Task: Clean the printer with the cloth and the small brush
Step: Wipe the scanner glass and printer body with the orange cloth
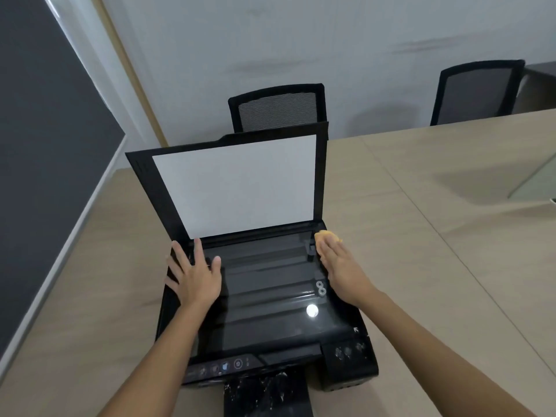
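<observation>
A black printer sits on the table in front of me with its scanner lid raised, white pad facing me. The scanner glass lies exposed and reflects a ceiling light. My left hand rests flat on the printer's left edge, fingers spread. My right hand lies flat at the glass's far right corner, pressing an orange cloth that peeks out past the fingertips. No small brush is in view.
The beige table stretches to the right and behind the printer. Two black mesh chairs stand at its far side. The printer's dusty output tray juts toward me. A grey wall panel runs along the left.
</observation>
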Tool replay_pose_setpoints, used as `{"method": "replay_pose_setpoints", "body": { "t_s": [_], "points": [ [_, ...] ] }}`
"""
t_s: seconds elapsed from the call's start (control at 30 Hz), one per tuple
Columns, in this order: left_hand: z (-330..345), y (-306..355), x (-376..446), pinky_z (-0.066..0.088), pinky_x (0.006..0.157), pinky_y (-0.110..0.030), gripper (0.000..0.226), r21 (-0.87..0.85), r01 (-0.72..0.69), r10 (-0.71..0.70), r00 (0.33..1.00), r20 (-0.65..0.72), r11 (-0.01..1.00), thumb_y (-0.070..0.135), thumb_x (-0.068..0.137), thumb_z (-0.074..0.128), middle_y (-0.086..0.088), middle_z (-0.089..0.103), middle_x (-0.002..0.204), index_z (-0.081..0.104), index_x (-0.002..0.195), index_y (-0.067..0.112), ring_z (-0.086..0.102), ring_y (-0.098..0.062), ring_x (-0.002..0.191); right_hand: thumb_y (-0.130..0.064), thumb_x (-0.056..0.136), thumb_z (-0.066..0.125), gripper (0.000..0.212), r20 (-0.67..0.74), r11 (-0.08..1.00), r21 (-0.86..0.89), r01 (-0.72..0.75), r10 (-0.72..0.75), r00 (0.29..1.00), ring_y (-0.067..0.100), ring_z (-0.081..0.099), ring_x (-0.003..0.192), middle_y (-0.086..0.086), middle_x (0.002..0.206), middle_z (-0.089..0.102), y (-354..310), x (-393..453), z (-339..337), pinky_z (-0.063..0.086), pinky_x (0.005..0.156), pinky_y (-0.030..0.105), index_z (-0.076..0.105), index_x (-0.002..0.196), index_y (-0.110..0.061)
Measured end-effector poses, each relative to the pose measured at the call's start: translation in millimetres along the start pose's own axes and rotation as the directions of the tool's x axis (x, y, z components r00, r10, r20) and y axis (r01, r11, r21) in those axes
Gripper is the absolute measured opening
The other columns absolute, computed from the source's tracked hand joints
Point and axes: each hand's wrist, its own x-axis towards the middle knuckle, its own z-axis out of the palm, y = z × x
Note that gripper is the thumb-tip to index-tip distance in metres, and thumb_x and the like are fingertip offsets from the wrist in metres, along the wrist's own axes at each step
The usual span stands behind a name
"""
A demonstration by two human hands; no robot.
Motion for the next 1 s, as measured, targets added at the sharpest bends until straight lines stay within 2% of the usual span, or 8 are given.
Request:
{"method": "replay_pose_setpoints", "body": {
  "t_s": [0.2,0.33,0.47,0.57,0.67,0.73,0.83,1.0],
  "points": [
    [1.4,-12.9,30.0,0.021,0.111,-0.063,0.067,0.021,-0.008,0.009,0.999,-0.051,1.000,0.051,0.096,0.033,-0.005,-0.007,0.163,0.001,0.152,0.033,0.014,-0.047,0.143,-0.003,0.095,0.044,0.052,0.004,0.995,-0.078,0.066,-0.066,0.998,0.032,0.023,0.145,0.012,0.157,0.026,14.6,-24.8,8.9,0.015,0.123,0.039,0.031,0.146,-0.003],
    [2.2,-15.7,35.3,0.030,0.105,-0.062,0.071,0.036,-0.058,0.061,0.996,-0.063,0.998,0.051,0.094,0.038,-0.001,-0.006,0.163,-0.001,0.151,0.033,0.021,-0.047,0.140,0.000,0.096,0.039,0.055,-0.032,0.995,-0.077,0.058,-0.061,0.998,0.030,0.016,0.147,0.011,0.159,0.018,8.8,7.3,2.3,0.004,0.123,0.031,0.021,0.148,-0.002],
    [2.4,-17.7,34.8,0.032,0.102,-0.062,0.073,0.031,-0.074,0.076,0.995,-0.065,0.997,0.051,0.094,0.041,-0.002,-0.006,0.164,0.000,0.152,0.032,0.023,-0.044,0.139,0.004,0.094,0.039,0.054,-0.079,0.999,-0.036,0.015,-0.018,0.997,0.032,0.021,0.144,0.012,0.156,0.023,0.4,20.0,2.3,0.002,0.118,0.025,0.025,0.146,0.000],
    [3.2,-18.2,37.0,0.032,0.102,-0.063,0.073,0.027,-0.086,0.088,0.993,-0.073,0.996,0.050,0.094,0.041,-0.002,-0.005,0.164,0.001,0.152,0.032,0.023,-0.045,0.139,0.002,0.094,0.043,0.051,-0.099,0.996,-0.075,0.048,-0.056,0.993,0.036,0.028,0.142,0.015,0.153,0.031,4.2,-14.5,7.7,0.014,0.121,0.038,0.032,0.144,0.001],
    [4.3,-14.6,39.4,0.033,0.101,-0.062,0.074,0.053,-0.097,0.101,0.992,-0.079,0.994,0.051,0.094,0.040,-0.003,-0.005,0.164,0.000,0.152,0.031,0.024,-0.045,0.139,0.009,0.087,0.052,0.055,-0.059,0.993,-0.099,0.072,-0.078,0.995,0.041,0.035,0.138,0.021,0.148,0.039,11.9,-43.9,11.2,0.029,0.115,0.054,0.039,0.140,0.004],
    [5.5,-15.6,39.0,0.034,0.101,-0.061,0.074,0.048,-0.084,0.087,0.993,-0.076,0.995,0.052,0.094,0.039,-0.003,-0.006,0.164,0.000,0.152,0.031,0.025,-0.044,0.139,0.013,0.084,0.050,0.060,-0.040,0.989,-0.124,0.075,-0.080,0.996,0.040,0.032,0.140,0.020,0.151,0.035,13.9,-28.4,8.4,0.024,0.118,0.050,0.035,0.142,0.004],
    [6.6,-19.5,36.8,0.034,0.100,-0.060,0.074,0.058,-0.086,0.090,0.993,-0.074,0.995,0.053,0.094,0.039,-0.003,-0.005,0.164,-0.001,0.152,0.031,0.025,-0.044,0.139,0.008,0.089,0.042,0.060,-0.041,0.991,-0.125,0.046,-0.051,0.998,0.033,0.020,0.145,0.015,0.156,0.024,5.8,13.5,4.1,0.009,0.122,0.035,0.025,0.146,0.001],
    [3.8,-21.7,34.0,0.034,0.101,-0.060,0.073,0.055,-0.084,0.088,0.994,-0.070,0.995,0.053,0.094,0.038,-0.002,-0.005,0.164,-0.001,0.152,0.032,0.023,-0.043,0.140,0.007,0.089,0.042,0.059,-0.049,0.994,-0.110,-0.017,0.012,0.999,0.035,0.023,0.142,0.014,0.155,0.024,-6.2,22.0,2.5,0.013,0.121,0.036,0.025,0.146,0.002]
  ]
}}
